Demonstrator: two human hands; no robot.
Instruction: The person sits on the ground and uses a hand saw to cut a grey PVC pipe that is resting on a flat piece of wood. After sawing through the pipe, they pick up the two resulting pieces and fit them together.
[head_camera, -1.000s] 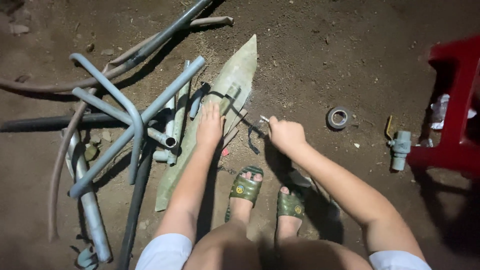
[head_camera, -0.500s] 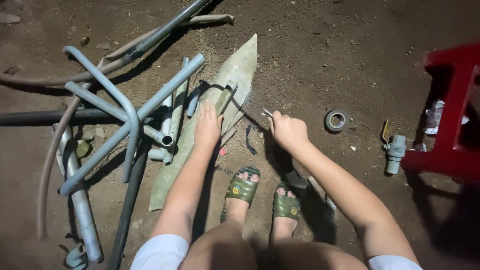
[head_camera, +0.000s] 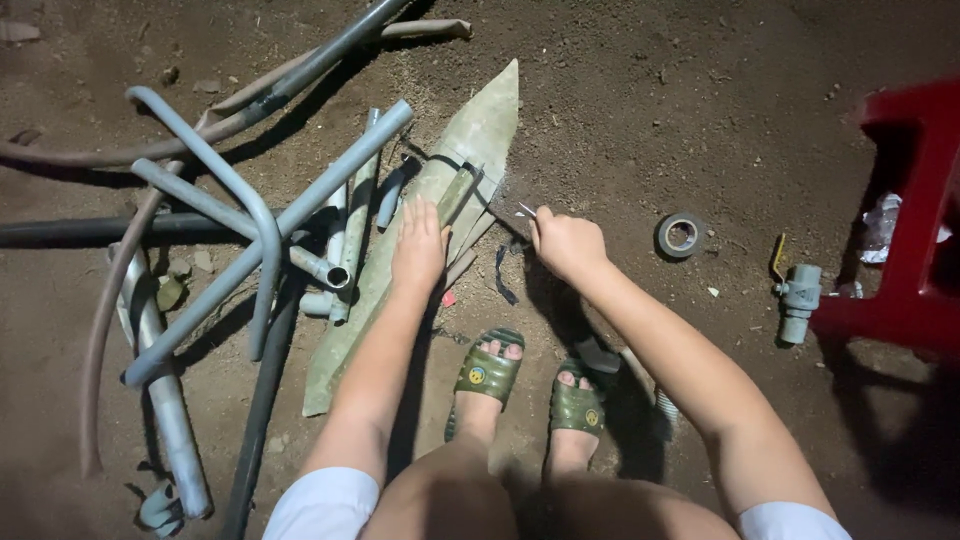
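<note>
Grey plastic pipes (head_camera: 250, 215) lie in a loose tangle on the bare dirt (head_camera: 640, 90), well off to the outer side of the left hand's fingers, some crossing over each other, with short cut stubs among them. Just beside those fingers runs a long, pale green pointed board (head_camera: 480, 130), its tip aimed away from the person. The left hand (head_camera: 420, 250) lies flat on it, fingers spread and straight, pressing down rather than gripping. Just beyond the fingertips a short pipe piece (head_camera: 458, 195) rests on the board under a dark strap or wire; the light is dim, so which it is stays uncertain.

The right hand (head_camera: 565, 242) is curled shut around a small metal tool (head_camera: 524, 211) whose tip pokes out past the knuckles toward the board's edge; it looks like a blade or pliers, but is too small to tell. To do this step well, the flat hand probably needs to keep its weight on the board so nothing slides, with its fingertips clear of the tool's tip.

Beyond the right hand's outer side sit a roll of grey tape (head_camera: 682, 235), then a grey valve fitting (head_camera: 798, 297), then a red plastic stool (head_camera: 920, 220).
</note>
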